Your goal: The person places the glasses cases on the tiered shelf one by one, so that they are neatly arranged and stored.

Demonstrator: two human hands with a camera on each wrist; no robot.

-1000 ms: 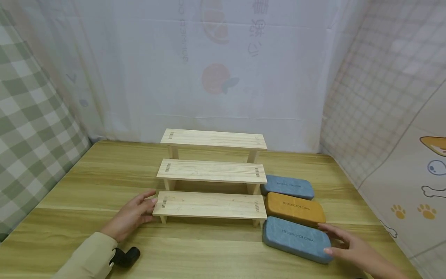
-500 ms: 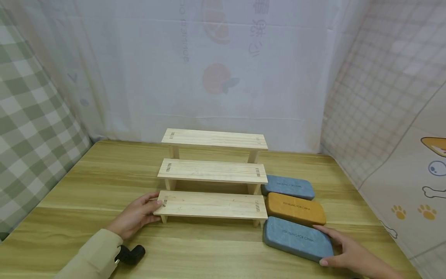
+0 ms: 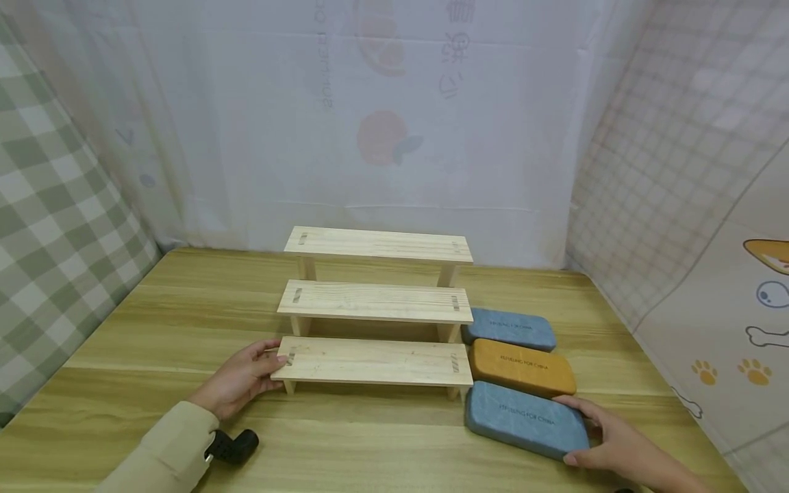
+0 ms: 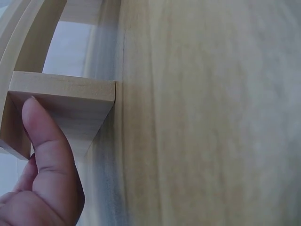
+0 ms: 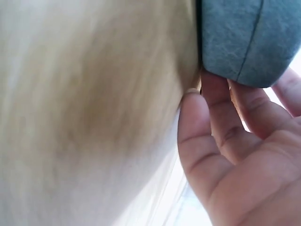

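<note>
Three pale wooden display risers stand in rising steps: the front riser [image 3: 372, 360], the middle riser [image 3: 374, 301] and the tall back riser [image 3: 379, 244]. My left hand [image 3: 237, 380] grips the front riser's left end, its thumb at the edge. The left wrist view shows the thumb [image 4: 49, 155] against the riser's leg [image 4: 66, 89]. Right of the risers, a near blue case [image 3: 527, 418] with printed lettering lies flat. My right hand [image 3: 607, 438] holds its right end, thumb at the front corner and index finger at the back. Fingertips meet the case's end in the right wrist view.
Behind the near blue case lie an orange case [image 3: 522, 368] and a far blue case [image 3: 510, 329], close to the risers' right ends. A white printed curtain [image 3: 259, 137] hangs behind the wood-grain table [image 3: 166, 322]. A black device [image 3: 234, 446] sits at my left wrist.
My left hand has moved slightly right onto the front riser's end. My right hand has closed in on the near blue case's end. Risers and cases look unmoved.
</note>
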